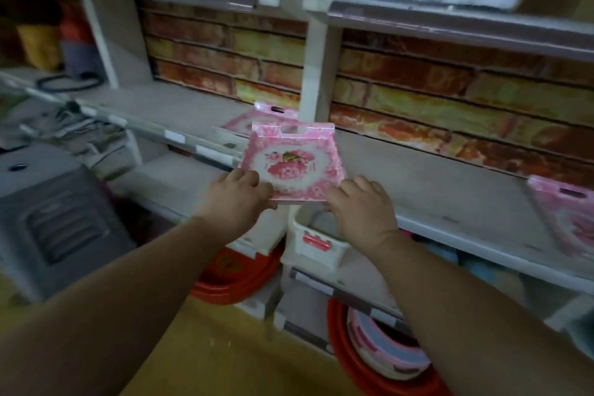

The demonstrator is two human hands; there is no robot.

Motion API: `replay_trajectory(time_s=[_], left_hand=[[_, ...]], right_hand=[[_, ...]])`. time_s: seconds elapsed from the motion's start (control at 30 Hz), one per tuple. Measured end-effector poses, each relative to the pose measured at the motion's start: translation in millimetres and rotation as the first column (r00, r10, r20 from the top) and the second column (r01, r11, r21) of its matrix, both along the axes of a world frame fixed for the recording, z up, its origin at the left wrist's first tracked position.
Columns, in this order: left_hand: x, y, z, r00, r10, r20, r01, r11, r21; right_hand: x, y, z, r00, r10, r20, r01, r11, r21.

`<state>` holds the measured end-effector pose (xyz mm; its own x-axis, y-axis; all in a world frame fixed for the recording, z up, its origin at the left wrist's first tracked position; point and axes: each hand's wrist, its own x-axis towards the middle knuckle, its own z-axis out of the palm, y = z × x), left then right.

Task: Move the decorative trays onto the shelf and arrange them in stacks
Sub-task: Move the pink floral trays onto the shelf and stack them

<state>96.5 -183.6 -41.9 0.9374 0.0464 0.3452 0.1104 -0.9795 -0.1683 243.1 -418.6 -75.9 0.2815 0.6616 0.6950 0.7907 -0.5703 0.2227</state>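
- Fingers [247, 177] of the left hand [236, 199] are curling over the near left corner of a pink tray [294, 164], gripping it, with the thumb tucked under the near edge.
- Right hand [361, 207] is gripping the near right corner of the same tray, its knuckles bent over the rim.
- Both hands are holding the pink tray above the front edge of the middle shelf [450, 202], at the upright post [313, 80] that is dividing the two bays.
- Showing on the tray are a square shape in a glossy wrapper, a mottled pink border, a white round centre with red fruit, seemingly strawberries, and a hanging tab with a slot along the far edge.
- Lying flat on the shelf just behind it is a second pink tray [247, 120], of the same pattern, with its tab pointing far.
- Sitting at the far right of the same shelf is a third pink tray [569, 219], cut off by the frame edge.
- Standing below the shelf are red basins [238, 280] and a white bin [316, 241] with a red clasp.
- Running behind the shelves is a brick-patterned backing [418, 80].
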Motion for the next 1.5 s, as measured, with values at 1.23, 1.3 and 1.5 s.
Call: replay_trajectory(time_s=[1.23, 1.3, 1.5], left_hand=[[-33.4, 452.9, -2.8, 0.872, 0.419, 0.253, -0.467, 0.866, 0.180], [-6.5, 467.8, -6.3, 0.894, 0.349, 0.280, -0.410, 0.891, 0.198], [84.4, 518.2, -18.7, 0.928, 0.137, 0.346, -0.206, 0.963, 0.171]], right_hand=[[80.5, 565.6, 45.4, 0.799, 0.600, 0.038, -0.598, 0.800, -0.060], [104.9, 568.3, 42.5, 0.812, 0.582, 0.040, -0.580, 0.813, -0.050], [174.6, 574.2, 24.3, 0.890, 0.441, 0.115, -0.444, 0.896, -0.004]])
